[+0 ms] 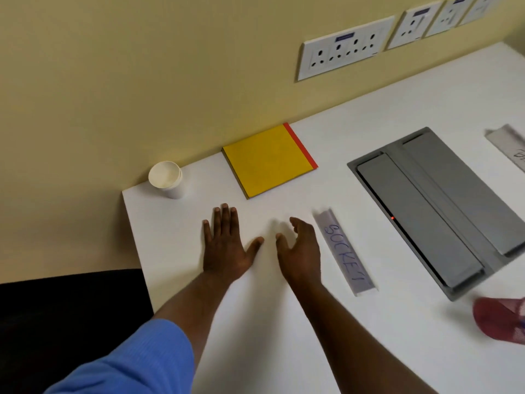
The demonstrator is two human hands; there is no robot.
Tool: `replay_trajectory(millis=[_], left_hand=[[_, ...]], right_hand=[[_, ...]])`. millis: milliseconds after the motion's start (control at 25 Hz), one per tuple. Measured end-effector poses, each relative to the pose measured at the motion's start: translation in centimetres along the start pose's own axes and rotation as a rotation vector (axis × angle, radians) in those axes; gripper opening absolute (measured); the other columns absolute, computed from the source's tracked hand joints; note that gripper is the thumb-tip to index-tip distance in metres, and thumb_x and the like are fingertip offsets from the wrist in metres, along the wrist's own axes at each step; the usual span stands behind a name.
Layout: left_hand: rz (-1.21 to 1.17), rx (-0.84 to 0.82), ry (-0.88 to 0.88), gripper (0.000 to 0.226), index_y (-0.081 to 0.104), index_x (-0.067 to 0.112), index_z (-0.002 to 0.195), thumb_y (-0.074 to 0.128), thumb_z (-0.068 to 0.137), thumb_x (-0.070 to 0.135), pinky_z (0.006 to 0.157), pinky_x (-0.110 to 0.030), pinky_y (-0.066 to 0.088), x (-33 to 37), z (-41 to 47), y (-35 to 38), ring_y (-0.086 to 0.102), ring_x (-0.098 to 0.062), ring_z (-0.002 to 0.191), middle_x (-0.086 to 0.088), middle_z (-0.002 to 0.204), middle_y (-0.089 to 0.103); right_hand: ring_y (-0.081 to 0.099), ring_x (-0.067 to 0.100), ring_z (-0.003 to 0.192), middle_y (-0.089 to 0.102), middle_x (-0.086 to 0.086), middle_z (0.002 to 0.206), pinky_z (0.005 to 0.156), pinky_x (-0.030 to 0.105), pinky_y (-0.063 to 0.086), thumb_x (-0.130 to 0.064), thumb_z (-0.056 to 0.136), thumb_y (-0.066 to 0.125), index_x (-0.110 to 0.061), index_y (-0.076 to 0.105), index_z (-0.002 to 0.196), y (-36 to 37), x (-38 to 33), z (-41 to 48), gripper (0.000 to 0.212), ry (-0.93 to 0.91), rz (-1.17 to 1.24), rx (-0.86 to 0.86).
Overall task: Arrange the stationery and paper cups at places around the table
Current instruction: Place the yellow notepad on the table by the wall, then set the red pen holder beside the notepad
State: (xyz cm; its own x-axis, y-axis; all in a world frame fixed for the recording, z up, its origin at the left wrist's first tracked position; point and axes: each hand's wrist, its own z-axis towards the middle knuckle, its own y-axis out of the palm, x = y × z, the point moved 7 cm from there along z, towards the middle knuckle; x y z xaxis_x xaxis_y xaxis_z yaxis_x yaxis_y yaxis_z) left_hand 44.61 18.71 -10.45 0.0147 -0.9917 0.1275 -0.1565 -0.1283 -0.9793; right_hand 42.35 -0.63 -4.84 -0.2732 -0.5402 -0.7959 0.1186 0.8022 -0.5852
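Presently both hands, left (224, 245) flat and right (301, 248) spread, hold nothing; stacked white paper cups (167, 179) at eleven o'clock and square yellow notepad (267, 162) at twelve look already placed.

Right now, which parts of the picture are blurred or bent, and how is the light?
Head view: the light is soft and even, with only faint shadows under the left hand and right hand; the right hand and the SOCKET label look slightly motion-blurred; the wide lens tilts and curves the wall sockets and the table edge; no strong glare.
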Motion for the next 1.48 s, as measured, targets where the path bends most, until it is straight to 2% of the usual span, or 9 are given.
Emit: replay_trajectory(millis=[200,400,560,640,760,960,1120,1320,1480], left_hand=[[-0.056,-0.16,0.02,0.122,-0.012,0.01,0.162,0.0,0.074,0.094,0.125,-0.058,-0.009,0.3,-0.1,0.2,-0.021,-0.032,0.156,-0.015,0.169,-0.018],[-0.086,-0.243,0.053,0.121,-0.006,0.009,0.163,-0.003,0.076,0.094,0.126,-0.057,-0.006,1.6,-5.9,0.4,-0.016,-0.028,0.158,-0.012,0.171,-0.012],[-0.1,-0.173,0.189,0.119,0.012,0.008,0.163,-0.006,0.08,0.091,0.127,-0.057,0.001,4.4,-12.6,-1.0,-0.003,-0.025,0.159,-0.011,0.171,0.007],[-0.136,-0.151,0.25,0.115,0.016,0.011,0.163,-0.004,0.082,0.089,0.127,-0.056,0.0,6.8,-15.1,-1.4,-0.003,-0.024,0.158,-0.009,0.171,0.007],[-0.157,-0.17,0.358,0.106,0.013,0.015,0.164,0.002,0.087,0.087,0.127,-0.056,-0.003,10.5,-18.3,-1.6,-0.007,-0.023,0.158,-0.006,0.171,0.0],[-0.116,-0.157,0.551,0.096,0.01,0.017,0.164,0.018,0.094,0.081,0.127,-0.057,-0.001,16.0,-22.8,-3.3,-0.005,-0.024,0.159,-0.007,0.172,-0.002],[-0.113,-0.139,0.653,0.095,0.008,0.016,0.164,0.021,0.095,0.08,0.126,-0.059,0.001,18.6,-24.6,-3.1,-0.003,-0.025,0.16,-0.007,0.172,-0.002],[-0.117,-0.187,0.726,0.094,0.006,0.018,0.165,0.02,0.095,0.081,0.126,-0.058,0.002,22.8,-25.6,-1.6,-0.001,-0.025,0.16,-0.005,0.173,-0.002],[-0.122,-0.196,0.804,0.091,0.007,0.018,0.165,0.022,0.097,0.078,0.125,-0.057,0.005,27.4,-25.0,-0.9,-0.001,-0.022,0.16,-0.005,0.173,-0.001]], right_hand=[[0.047,0.014,0.133,0.052,-0.004,0.142,0.105,0.026,0.038,-0.035,0.094,0.064,-0.023,0.05,0.141,-2.7,2.0,-4.6,0.05,-0.045,-0.075,0.0],[0.039,0.016,0.142,0.046,0.0,0.152,0.115,0.035,0.038,-0.04,0.094,0.064,-0.019,0.046,0.146,-5.6,3.2,-8.7,0.059,-0.05,-0.159,-0.02],[0.037,0.02,0.145,0.044,0.003,0.155,0.119,0.04,0.034,-0.047,0.093,0.065,-0.018,0.045,0.148,-10.0,4.9,-13.2,0.066,-0.013,-0.22,0.024],[0.035,0.021,0.146,0.043,0.004,0.156,0.12,0.042,0.032,-0.05,0.093,0.064,-0.018,0.043,0.15,-12.2,6.1,-15.1,0.069,0.01,-0.245,0.058],[0.028,0.022,0.15,0.034,0.004,0.162,0.124,0.046,0.024,-0.054,0.093,0.058,-0.018,0.035,0.155,-14.8,7.6,-17.9,0.075,0.023,-0.318,0.085],[0.004,0.02,0.157,0.007,0.0,0.17,0.127,0.045,0.003,-0.063,0.096,0.046,-0.023,0.007,0.162,-19.2,10.6,-23.1,0.087,0.098,-0.433,0.086],[-0.004,0.018,0.157,-0.007,-0.003,0.17,0.127,0.045,-0.003,-0.064,0.096,0.041,-0.025,-0.005,0.162,-21.7,13.4,-26.4,0.089,0.178,-0.457,0.089],[-0.005,0.017,0.157,-0.01,-0.005,0.169,0.126,0.042,-0.006,-0.062,0.095,0.041,-0.025,-0.004,0.162,-25.4,18.0,-29.3,0.089,0.284,-0.442,0.129],[0.002,0.019,0.157,-0.001,-0.001,0.171,0.127,0.043,-0.001,-0.06,0.096,0.047,-0.024,0.003,0.163,-28.1,20.8,-28.3,0.088,0.338,-0.397,0.185]])
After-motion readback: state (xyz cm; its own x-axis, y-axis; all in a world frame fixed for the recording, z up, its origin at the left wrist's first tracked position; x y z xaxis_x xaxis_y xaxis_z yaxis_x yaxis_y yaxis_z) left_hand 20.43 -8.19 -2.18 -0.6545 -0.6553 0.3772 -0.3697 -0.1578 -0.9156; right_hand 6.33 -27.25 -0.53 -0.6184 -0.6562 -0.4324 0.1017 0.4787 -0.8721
